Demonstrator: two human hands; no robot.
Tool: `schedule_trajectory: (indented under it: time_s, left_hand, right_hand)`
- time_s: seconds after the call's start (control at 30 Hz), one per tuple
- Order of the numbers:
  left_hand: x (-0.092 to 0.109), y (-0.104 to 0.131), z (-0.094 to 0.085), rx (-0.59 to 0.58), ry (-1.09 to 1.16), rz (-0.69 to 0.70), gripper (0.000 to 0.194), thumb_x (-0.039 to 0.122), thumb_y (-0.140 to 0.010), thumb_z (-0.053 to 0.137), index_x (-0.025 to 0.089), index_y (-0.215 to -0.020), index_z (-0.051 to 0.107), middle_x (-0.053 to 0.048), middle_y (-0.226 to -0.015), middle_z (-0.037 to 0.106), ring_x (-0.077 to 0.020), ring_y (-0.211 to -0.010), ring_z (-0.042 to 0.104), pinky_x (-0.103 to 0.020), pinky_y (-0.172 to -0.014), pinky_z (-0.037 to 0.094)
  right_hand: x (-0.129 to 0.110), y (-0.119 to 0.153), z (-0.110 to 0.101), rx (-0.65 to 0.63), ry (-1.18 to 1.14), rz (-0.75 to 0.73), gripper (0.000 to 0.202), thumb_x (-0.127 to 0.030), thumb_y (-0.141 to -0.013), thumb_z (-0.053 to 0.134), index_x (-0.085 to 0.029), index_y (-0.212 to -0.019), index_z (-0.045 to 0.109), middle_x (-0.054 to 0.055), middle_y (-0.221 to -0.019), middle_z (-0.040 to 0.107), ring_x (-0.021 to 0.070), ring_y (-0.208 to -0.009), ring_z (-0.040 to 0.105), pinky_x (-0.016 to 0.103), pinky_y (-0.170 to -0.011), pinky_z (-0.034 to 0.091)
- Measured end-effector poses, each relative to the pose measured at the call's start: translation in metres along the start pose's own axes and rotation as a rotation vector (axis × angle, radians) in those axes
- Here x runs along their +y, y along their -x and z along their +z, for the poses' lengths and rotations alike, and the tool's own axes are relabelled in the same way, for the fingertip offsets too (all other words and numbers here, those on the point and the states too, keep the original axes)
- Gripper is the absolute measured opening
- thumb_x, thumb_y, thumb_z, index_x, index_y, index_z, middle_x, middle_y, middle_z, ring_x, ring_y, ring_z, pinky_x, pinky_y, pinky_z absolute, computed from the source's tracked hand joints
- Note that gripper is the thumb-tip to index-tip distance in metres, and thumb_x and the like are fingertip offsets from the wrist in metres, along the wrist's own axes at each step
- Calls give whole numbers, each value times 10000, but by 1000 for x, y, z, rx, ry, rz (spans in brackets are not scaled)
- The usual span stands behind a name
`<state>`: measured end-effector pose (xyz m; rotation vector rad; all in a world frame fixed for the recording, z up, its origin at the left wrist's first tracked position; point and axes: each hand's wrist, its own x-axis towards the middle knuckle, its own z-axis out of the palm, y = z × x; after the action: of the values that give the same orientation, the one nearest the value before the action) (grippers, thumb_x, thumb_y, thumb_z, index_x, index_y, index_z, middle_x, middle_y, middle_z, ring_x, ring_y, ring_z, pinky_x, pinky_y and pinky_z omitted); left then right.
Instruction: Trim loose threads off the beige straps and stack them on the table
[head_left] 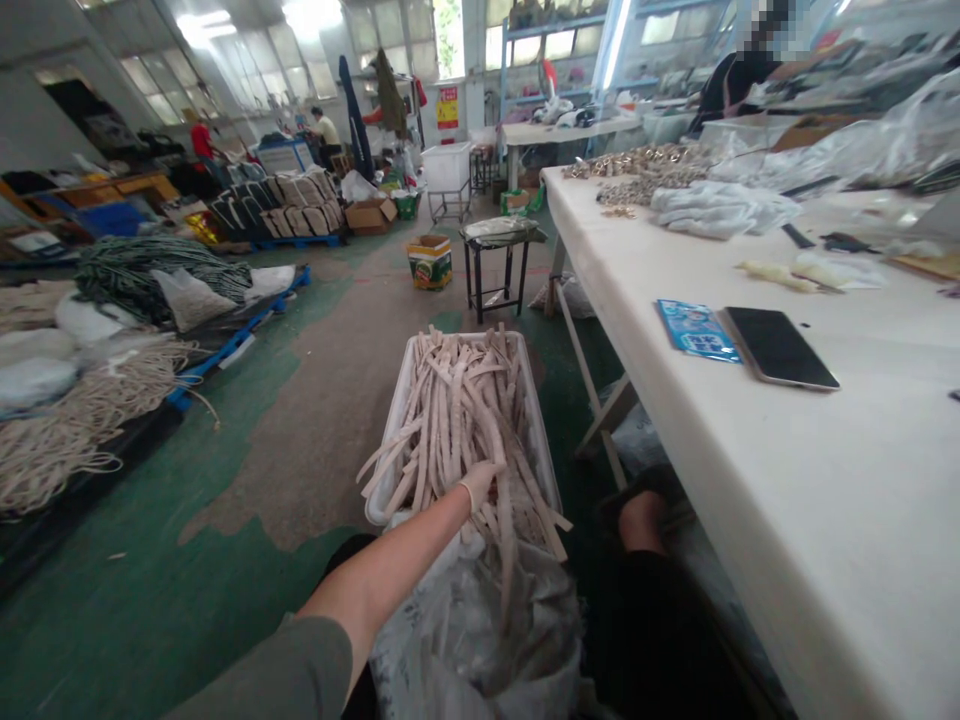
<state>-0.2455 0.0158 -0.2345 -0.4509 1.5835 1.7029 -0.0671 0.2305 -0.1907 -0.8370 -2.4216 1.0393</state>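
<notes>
My left hand (481, 484), in a pale glove, reaches forward from the lower left. Its fingers are closed around a beige fabric strap (507, 540) that hangs down over the near side of a white plastic crate (553, 478). Many more beige straps (450, 400) lie heaped lengthwise in the crate, some poking out over its rim. A crumpled translucent plastic bag (465, 630) sits between my legs, against the crate's near end. My right hand is out of view.
On the right stands a long pale-covered table (712, 440) bearing a phone (780, 346), a blue packet (697, 330) and white gloves (720, 208). Ahead are a black stool (496, 262) and a cardboard box (430, 262). Rope bundles (75, 420) lie on the left. People work farther back.
</notes>
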Motion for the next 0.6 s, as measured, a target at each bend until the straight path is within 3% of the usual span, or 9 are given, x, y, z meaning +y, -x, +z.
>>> schedule_trajectory:
  time_s: [0.07,0.17,0.27,0.37,0.47,0.6]
  left_hand:
    - [33,4,4,-11,62,85,166,280,-776,676,163,-886,633,-6,-639,609,-136,-542,551,-239,-553,441]
    - [104,6,-4,-59,139,208,138,225,-787,650,166,-912,651,7,-631,609,-119,-535,547,-234,-580,455]
    - [179,9,-15,-108,187,334,220,217,-792,647,161,-1004,666,-1,-655,627,-129,-553,566,-246,-593,472]
    - [235,15,-17,-170,172,518,410,213,-795,649,198,-1203,616,15,-688,631,-123,-561,574,-233,-588,472]
    - [265,25,-13,-214,100,675,500,240,-835,621,226,-1331,553,15,-709,631,-116,-560,573,-225,-591,472]
    - [268,21,-12,-236,53,727,496,228,-873,581,244,-1367,542,2,-720,643,-129,-591,600,-257,-645,507]
  right_hand:
    - [4,15,-11,-1,6,4,333,-462,-870,701,-401,-1191,632,66,-1212,651,307,-1159,589,417,-738,607]
    - [9,31,-27,-16,6,5,291,-448,-882,694,-408,-1166,649,44,-1207,666,304,-1162,592,402,-749,600]
    - [10,39,-41,-33,-4,-1,487,-618,-846,655,-434,-1293,593,60,-1228,664,306,-1164,613,397,-719,617]
    - [7,47,-53,-46,-24,-14,585,-741,-849,508,-525,-1392,506,14,-1153,723,350,-1081,674,505,-639,632]
    - [3,63,-59,-51,-49,-34,479,-737,-788,522,-723,-1266,497,-90,-928,752,406,-1029,693,546,-459,582]
    - [3,108,-65,36,-88,-51,448,-713,-787,501,-687,-1229,568,-85,-939,760,408,-927,723,500,-372,537]
